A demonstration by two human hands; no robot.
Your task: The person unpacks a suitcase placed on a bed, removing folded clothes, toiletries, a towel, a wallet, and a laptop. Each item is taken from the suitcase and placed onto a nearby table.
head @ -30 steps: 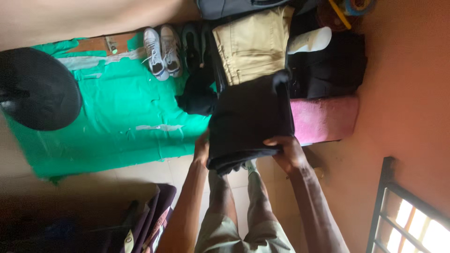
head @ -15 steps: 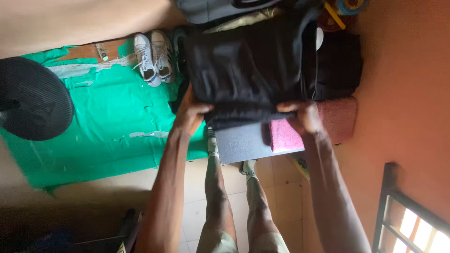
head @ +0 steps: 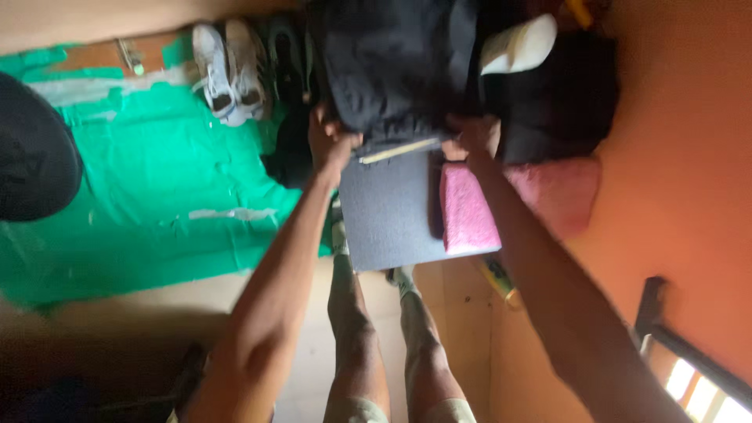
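Both my arms reach forward. My left hand [head: 330, 141] and my right hand [head: 470, 135] grip the near edge of a folded black garment [head: 395, 66], pressing it down on a stack at the far end of a grey surface [head: 388, 211]. A thin strip of tan cloth [head: 398, 150] shows under the black garment's near edge. A pink towel [head: 466, 211] lies on the grey surface just below my right hand.
White sneakers [head: 227, 70] stand on a green mat [head: 157, 180] to the left. A dark round object [head: 31, 149] sits at the far left. A white rounded object [head: 521, 45] and dark clothes [head: 560, 102] lie at the right by an orange wall. My legs show below.
My hands have carried the folded black garment away from me and set it over the tan trousers on the stack. The grey surface and the pink towel are uncovered now.
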